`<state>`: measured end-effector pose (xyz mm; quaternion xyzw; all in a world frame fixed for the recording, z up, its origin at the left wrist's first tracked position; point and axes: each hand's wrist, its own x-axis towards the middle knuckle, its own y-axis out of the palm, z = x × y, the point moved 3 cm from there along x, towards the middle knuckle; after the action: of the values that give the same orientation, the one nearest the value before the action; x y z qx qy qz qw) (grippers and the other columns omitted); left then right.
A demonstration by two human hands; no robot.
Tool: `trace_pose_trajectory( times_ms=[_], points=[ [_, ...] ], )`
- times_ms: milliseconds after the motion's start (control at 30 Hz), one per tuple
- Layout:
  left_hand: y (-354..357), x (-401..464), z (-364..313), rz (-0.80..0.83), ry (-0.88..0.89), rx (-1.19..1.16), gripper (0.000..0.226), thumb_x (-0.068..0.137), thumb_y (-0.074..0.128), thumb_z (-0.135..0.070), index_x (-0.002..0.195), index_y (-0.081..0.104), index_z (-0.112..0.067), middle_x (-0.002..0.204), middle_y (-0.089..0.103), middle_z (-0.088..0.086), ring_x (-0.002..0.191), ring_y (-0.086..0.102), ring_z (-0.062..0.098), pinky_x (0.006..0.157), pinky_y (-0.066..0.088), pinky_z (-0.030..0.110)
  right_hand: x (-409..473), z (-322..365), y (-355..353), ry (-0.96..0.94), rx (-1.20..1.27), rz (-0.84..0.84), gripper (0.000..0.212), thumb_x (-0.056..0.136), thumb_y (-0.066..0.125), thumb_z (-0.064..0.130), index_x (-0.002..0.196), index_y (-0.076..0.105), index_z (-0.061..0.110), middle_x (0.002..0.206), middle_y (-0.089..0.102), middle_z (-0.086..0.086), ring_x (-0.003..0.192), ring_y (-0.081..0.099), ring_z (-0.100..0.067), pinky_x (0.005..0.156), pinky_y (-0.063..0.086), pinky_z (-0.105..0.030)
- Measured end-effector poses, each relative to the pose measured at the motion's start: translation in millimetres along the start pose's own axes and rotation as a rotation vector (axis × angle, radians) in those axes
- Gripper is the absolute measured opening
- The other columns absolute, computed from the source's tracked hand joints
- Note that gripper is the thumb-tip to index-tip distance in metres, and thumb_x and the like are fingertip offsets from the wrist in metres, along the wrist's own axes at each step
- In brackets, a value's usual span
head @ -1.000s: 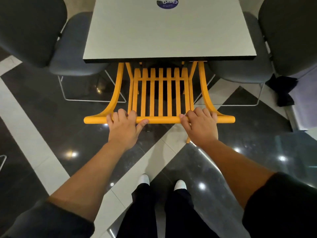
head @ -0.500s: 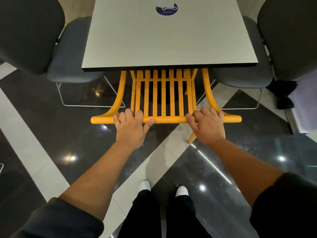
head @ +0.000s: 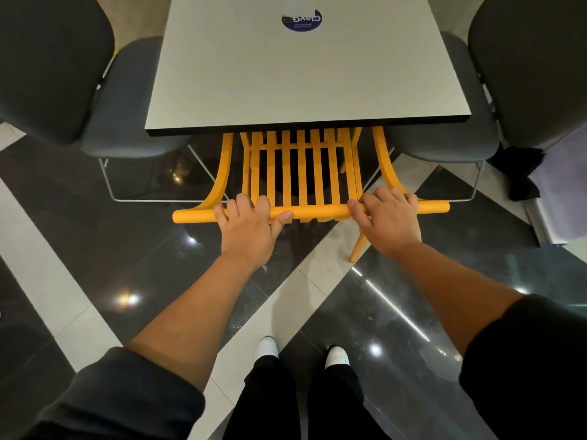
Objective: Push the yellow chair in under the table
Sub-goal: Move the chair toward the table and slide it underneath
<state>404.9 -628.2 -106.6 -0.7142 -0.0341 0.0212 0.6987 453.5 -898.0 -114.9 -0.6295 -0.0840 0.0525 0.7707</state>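
Left hand [head: 246, 227] and right hand [head: 389, 222] clasping yellow chair [head: 305, 173] top rail; uneven push likely to skew it against table [head: 286, 74] edge.

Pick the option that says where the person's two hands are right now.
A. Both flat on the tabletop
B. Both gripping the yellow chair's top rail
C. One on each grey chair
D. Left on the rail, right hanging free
B: the left hand and the right hand both curl over the top rail of the yellow chair, whose seat is already under the table.
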Motion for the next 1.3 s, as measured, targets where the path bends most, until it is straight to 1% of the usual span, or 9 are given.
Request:
trace_pose_trajectory(
  times_ms=[167,400,567,733,867,1000,1133,1300],
  points=[
    [2,1,1,-0.001,0.003,0.002,0.063,0.100,0.030,-0.067,0.111,0.060,-0.012,0.105,0.056,0.017,0.097,0.051,0.038,0.102,0.034,0.064,0,1,-1,0.001,0.020,0.027,0.058,0.106,0.023,0.059,0.096,0.070,0.026,0.087,0.055,0.006,0.089,0.048,-0.018,0.096,0.031,-0.042],
    [1,2,1,0.010,0.003,0.007,0.066,0.100,0.025,-0.068,0.112,0.059,-0.013,0.106,0.055,0.017,0.099,0.050,0.037,0.103,0.032,0.064,-1,1,-3,-0.012,0.025,0.027,0.055,0.107,0.025,0.058,0.096,0.069,0.027,0.087,0.054,0.006,0.087,0.046,-0.017,0.092,0.030,-0.041],
    [1,1,1,0.014,0.006,0.004,0.066,0.100,0.024,-0.068,0.113,0.059,-0.013,0.106,0.055,0.017,0.100,0.050,0.037,0.104,0.031,0.064,0,1,-3,-0.009,0.012,0.020,0.054,0.107,0.025,0.059,0.095,0.068,0.027,0.086,0.053,0.007,0.086,0.045,-0.017,0.088,0.024,-0.037],
    [1,1,1,0.020,0.002,-0.001,0.067,0.099,0.023,-0.068,0.111,0.059,-0.013,0.104,0.055,0.016,0.099,0.051,0.037,0.105,0.032,0.064,1,2,-3,0.003,0.020,0.030,0.054,0.106,0.026,0.059,0.095,0.069,0.027,0.087,0.054,0.007,0.088,0.046,-0.017,0.092,0.030,-0.040],
    [0,0,2,0.011,0.004,0.003,0.067,0.100,0.023,-0.068,0.108,0.060,-0.013,0.101,0.056,0.015,0.097,0.052,0.036,0.102,0.034,0.063,1,2,-3,0.004,0.027,0.034,0.053,0.106,0.027,0.058,0.094,0.068,0.027,0.087,0.054,0.006,0.089,0.047,-0.017,0.097,0.031,-0.043],
    [1,1,6,0.016,0.017,-0.022,0.069,0.098,0.022,-0.069,0.108,0.062,-0.014,0.101,0.054,0.014,0.097,0.050,0.034,0.100,0.034,0.060,-1,6,-2,0.007,0.012,0.024,0.054,0.106,0.027,0.057,0.091,0.067,0.025,0.087,0.052,0.006,0.088,0.044,-0.017,0.096,0.031,-0.044],
    [1,-3,24,-0.002,0.034,-0.023,0.074,0.096,0.017,-0.072,0.107,0.064,-0.015,0.102,0.054,0.013,0.099,0.050,0.033,0.099,0.033,0.058,-10,23,3,0.019,-0.009,0.008,0.055,0.105,0.027,0.057,0.090,0.067,0.022,0.088,0.053,0.005,0.090,0.049,-0.021,0.094,0.034,-0.046],
    [0,-1,61,0.040,0.052,-0.017,0.073,0.095,0.017,-0.072,0.110,0.062,-0.017,0.106,0.051,0.013,0.105,0.049,0.034,0.103,0.032,0.061,-19,60,8,0.045,-0.019,-0.013,0.056,0.104,0.029,0.056,0.091,0.068,0.019,0.089,0.059,0.000,0.090,0.055,-0.025,0.094,0.038,-0.048]
  ],
)
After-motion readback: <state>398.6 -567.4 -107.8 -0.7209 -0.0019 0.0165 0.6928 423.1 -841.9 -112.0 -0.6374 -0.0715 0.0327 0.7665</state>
